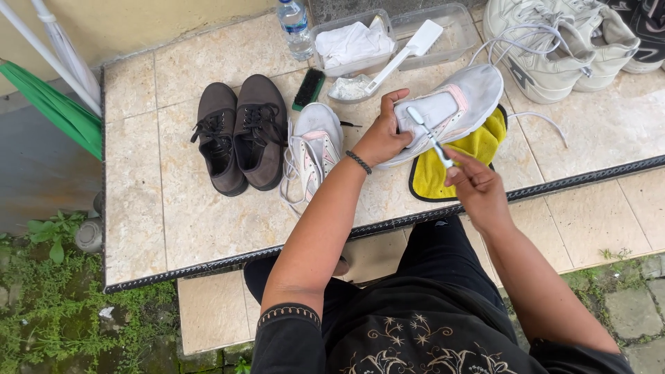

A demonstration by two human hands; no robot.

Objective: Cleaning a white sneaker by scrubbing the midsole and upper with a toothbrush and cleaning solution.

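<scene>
On the tiled counter [173, 208], the person's left hand [383, 135] is clamped on a white sneaker with pink trim [454, 107], thumb pressed into its opening, holding it tilted on its side above a yellow cloth [478, 149]. The right hand [474, 183] has its fingers closed around the handle of a white toothbrush [429, 135], whose head touches the sneaker's inner lining. The matching white and pink sneaker [315, 149] lies just left of the left wrist, its laces loose. Beside it stands a pair of dark brown lace-up shoes [239, 135]. Farther back are a black brush [309, 88], a clear tub holding a white rag [353, 41], a white spatula-like scraper [405, 55], and a plastic water bottle [295, 28]. Another pair of white sneakers [554, 41] sits at the far right.
</scene>
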